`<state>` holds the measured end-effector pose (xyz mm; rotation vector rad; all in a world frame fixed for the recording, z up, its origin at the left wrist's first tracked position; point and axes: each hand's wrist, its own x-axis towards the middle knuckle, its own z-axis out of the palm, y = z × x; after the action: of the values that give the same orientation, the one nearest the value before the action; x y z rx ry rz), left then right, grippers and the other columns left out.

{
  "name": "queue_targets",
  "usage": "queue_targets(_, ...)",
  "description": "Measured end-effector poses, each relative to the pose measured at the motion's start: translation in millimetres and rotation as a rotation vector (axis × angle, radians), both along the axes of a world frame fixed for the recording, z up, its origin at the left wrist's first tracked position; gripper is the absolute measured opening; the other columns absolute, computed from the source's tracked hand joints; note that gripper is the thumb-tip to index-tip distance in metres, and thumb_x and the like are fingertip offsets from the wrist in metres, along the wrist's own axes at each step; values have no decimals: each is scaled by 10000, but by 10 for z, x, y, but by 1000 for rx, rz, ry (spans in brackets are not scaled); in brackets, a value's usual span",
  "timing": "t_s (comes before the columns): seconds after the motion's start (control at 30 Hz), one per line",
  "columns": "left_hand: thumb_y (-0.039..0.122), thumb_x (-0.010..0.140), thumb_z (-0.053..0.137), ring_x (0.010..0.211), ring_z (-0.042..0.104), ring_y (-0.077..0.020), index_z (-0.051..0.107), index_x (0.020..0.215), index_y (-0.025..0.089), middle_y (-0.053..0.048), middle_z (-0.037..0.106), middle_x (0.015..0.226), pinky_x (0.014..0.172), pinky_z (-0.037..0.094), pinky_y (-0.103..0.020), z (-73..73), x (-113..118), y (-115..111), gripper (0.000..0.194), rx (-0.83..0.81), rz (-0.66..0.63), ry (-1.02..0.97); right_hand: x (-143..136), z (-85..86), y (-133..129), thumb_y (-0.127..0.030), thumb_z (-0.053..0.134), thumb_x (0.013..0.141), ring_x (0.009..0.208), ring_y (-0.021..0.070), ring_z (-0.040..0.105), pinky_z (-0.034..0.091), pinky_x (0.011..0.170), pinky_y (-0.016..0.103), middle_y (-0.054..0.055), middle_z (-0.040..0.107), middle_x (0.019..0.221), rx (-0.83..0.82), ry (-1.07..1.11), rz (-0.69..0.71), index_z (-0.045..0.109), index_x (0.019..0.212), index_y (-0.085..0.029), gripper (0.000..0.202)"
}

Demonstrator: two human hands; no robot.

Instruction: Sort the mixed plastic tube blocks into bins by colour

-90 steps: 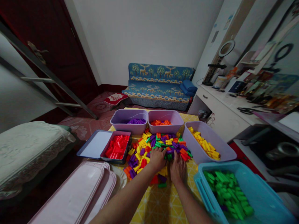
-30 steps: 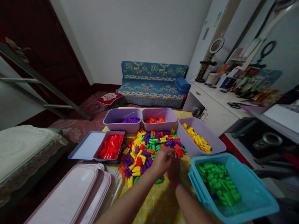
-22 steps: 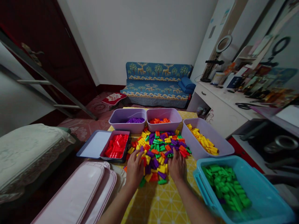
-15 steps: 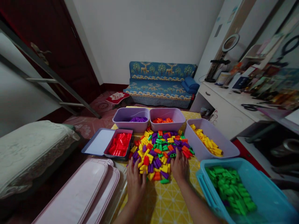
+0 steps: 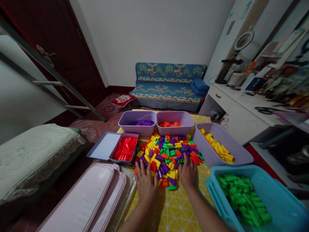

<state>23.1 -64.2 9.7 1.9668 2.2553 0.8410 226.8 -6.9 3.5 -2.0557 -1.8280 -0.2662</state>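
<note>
A loose pile of coloured plastic building blocks (image 5: 166, 154), yellow, purple, green, orange and red, covers the middle of the table. My left hand (image 5: 146, 182) lies palm down over the pile's near left edge, fingers spread and touching blocks. At the near right edge rests my right hand (image 5: 187, 172), its fingers stretched forward against the blocks, close to a green piece with round holes (image 5: 181, 161). Neither hand visibly grips a block, though what lies under the palms is hidden.
Around the pile stand a purple-block bin (image 5: 125, 127), an orange-block bin (image 5: 175, 130), a yellow-block bin (image 5: 238, 158), a turquoise bin (image 5: 272, 183) of green blocks and a box of red blocks (image 5: 125, 148). Pink lids (image 5: 82, 196) lie at left on the yellow tablecloth (image 5: 166, 212).
My left hand has shifted slightly right and further over the blocks, its fingers more spread. My right hand stays almost in place. The whole view has shifted a little.
</note>
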Motion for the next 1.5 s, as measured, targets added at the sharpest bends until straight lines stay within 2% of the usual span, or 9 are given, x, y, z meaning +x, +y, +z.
queue_targets(0.27, 320, 879, 563, 1485, 188, -365, 542, 1310, 185, -166, 274, 1587, 1129, 279, -623, -46, -129, 111, 452, 116, -87, -158, 17, -41, 4, -228, 463, 906, 1221, 275, 504, 347, 1020, 389, 172, 597, 1297, 25, -17, 11, 421, 1395, -104, 506)
queue_targets(0.47, 288, 903, 542, 1489, 201, -306, 485, 1341, 214, -146, 252, 1591, 1156, 289, -567, -67, 66, 211, 447, 216, -73, -391, 19, -55, 4, -233, 439, 915, 1248, 282, 484, 334, 1018, 389, 173, 591, 1308, 3, -42, 4, 401, 1410, -105, 513)
queue_targets(0.57, 255, 897, 542, 1463, 278, -296, 576, 1237, 225, -127, 321, 1558, 1151, 315, -550, 40, 180, 314, 343, 201, -143, -467, 19, -60, 7, -231, 408, 927, 1252, 277, 484, 333, 1011, 387, 181, 601, 1287, -2, -48, 5, 391, 1414, -95, 506)
queue_targets(0.77, 246, 888, 560, 1375, 433, -251, 637, 1178, 253, -112, 427, 1487, 1097, 430, -440, 496, 188, 599, 300, 76, -555, -449, 26, -60, 9, -203, 424, 901, 1255, 272, 479, 330, 1012, 384, 169, 584, 1312, -2, -40, 3, 374, 1426, -112, 535)
queue_targets(0.87, 225, 893, 537, 1343, 457, -257, 618, 1186, 250, -120, 469, 1432, 1083, 434, -463, 577, 44, 643, 305, 178, -395, -387, 15, -36, 6, -203, 417, 905, 1243, 272, 487, 334, 1007, 383, 171, 601, 1285, -12, -38, -6, 392, 1414, -105, 519)
queue_targets(1.03, 186, 830, 564, 1230, 511, -302, 555, 1194, 157, -175, 523, 1277, 1042, 434, -510, 375, -286, 489, 366, 110, -62, -260, 8, -23, 7, -211, 427, 897, 1211, 275, 505, 342, 994, 387, 175, 613, 1263, -2, -24, -4, 412, 1397, -102, 513)
queue_targets(1.13, 177, 808, 566, 1121, 557, -286, 521, 1212, 132, -159, 550, 1182, 984, 462, -479, 273, -380, 384, 410, -61, -20, -208, 14, -30, 8, -206, 443, 887, 1201, 276, 512, 342, 1001, 395, 174, 606, 1281, 8, -14, 5, 413, 1399, -106, 523)
queue_targets(1.27, 214, 819, 573, 1102, 560, -295, 516, 1231, 117, -168, 570, 1161, 975, 447, -476, 257, -360, 400, 427, -114, 10, -176, 17, -38, 9, -200, 449, 888, 1200, 274, 514, 348, 1003, 395, 174, 615, 1264, 8, -9, 9, 409, 1402, -103, 524)
queue_targets(1.5, 224, 806, 551, 1086, 592, -276, 536, 1245, 135, -143, 602, 1112, 955, 474, -441, 146, -289, 521, 448, -78, 98, -457, 25, -33, 8, -193, 444, 893, 1204, 277, 512, 358, 992, 395, 178, 616, 1258, 10, -25, 14, 401, 1405, -98, 523)
